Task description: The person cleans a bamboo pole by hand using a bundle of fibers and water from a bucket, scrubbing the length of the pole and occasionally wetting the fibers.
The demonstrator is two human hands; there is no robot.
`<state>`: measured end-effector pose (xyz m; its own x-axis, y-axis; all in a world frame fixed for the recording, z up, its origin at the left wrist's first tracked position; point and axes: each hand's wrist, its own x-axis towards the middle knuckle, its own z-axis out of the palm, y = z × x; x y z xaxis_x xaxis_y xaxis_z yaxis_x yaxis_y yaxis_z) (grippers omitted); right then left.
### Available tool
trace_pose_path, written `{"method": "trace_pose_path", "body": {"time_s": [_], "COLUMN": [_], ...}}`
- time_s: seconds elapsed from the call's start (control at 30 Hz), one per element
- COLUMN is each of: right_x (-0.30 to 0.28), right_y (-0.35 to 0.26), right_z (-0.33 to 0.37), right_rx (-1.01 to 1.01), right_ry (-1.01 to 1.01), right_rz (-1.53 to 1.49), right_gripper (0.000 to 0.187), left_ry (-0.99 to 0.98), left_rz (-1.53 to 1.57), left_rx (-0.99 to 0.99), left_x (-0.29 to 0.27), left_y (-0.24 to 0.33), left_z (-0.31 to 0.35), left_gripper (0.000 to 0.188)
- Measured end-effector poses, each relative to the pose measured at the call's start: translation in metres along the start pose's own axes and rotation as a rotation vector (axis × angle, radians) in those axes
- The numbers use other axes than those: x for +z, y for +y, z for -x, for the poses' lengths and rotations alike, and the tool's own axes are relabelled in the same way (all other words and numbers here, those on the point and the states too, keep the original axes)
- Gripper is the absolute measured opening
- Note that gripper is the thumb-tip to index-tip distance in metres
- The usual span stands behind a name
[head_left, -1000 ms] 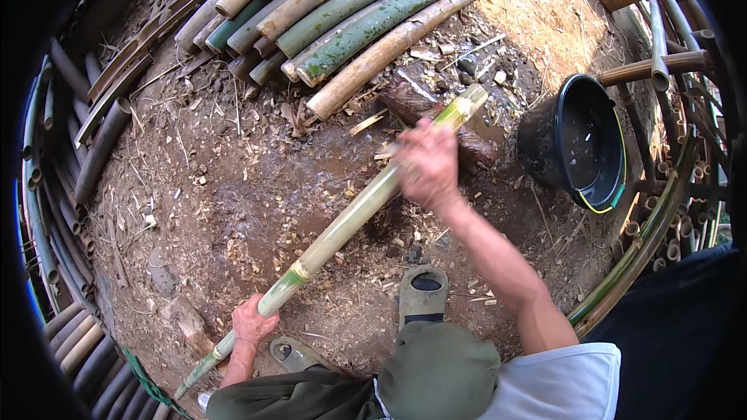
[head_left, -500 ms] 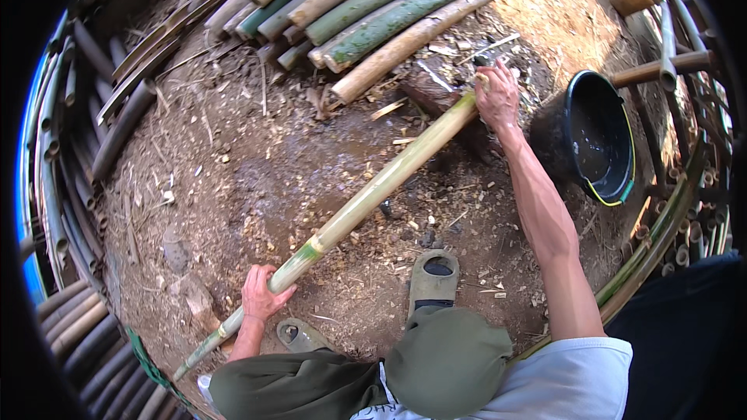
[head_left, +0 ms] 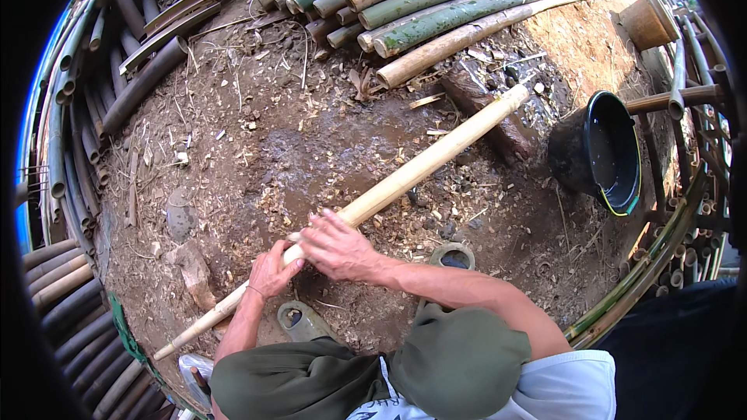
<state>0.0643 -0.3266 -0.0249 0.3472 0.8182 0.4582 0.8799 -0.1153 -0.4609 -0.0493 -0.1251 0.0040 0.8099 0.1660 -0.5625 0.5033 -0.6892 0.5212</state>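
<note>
A long pale bamboo pole runs slantwise from the lower left to the upper right. Its far end rests over a dark wet log. My left hand is wrapped round the pole below its middle. Just above it my right hand lies over the pole, fingers bent across its top and slightly blurred. Whether a small wad sits under the right palm, I cannot make out. Between my knees the lower part of the pole passes to the left, its thin end near the ground.
A black bucket with some liquid stands at the right. Cut bamboo poles lie stacked at the far side, with more at the left. Wood chips litter the dirt floor. My sandals are close below the pole.
My right hand has come from the pole's far end down next to my left hand. The pole now looks paler, and its green ring no longer shows. The whole view has shifted slightly.
</note>
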Motion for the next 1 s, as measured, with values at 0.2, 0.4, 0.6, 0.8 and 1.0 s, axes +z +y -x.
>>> {"method": "trace_pose_path", "body": {"time_s": [0.2,0.4,0.6,0.8,1.0], "right_x": [-0.158,-0.099,0.023,-0.054,-0.176], "right_y": [0.228,0.161,-0.018,0.094,0.249], "right_z": [0.086,0.035,-0.019,0.038,0.099], "right_rx": [0.493,0.415,0.02,0.232,0.6], "right_ry": [0.106,0.087,-0.041,0.008,0.183], "right_rz": [0.588,0.352,-0.099,0.244,0.589], "right_gripper": [0.018,0.011,0.031,0.028,0.019], "left_ry": [-0.255,-0.359,-0.236,0.417,0.403], "left_rz": [-0.146,0.04,-0.157,-0.398,-0.413], "left_rx": [-0.066,-0.126,-0.093,0.238,0.195], "left_x": [-0.008,-0.005,-0.004,0.034,0.043], "left_y": [0.004,-0.019,-0.001,0.014,0.002], "left_z": [-0.019,-0.023,-0.036,0.014,0.0], "left_gripper": [0.065,0.051,0.051,0.06,0.052]}}
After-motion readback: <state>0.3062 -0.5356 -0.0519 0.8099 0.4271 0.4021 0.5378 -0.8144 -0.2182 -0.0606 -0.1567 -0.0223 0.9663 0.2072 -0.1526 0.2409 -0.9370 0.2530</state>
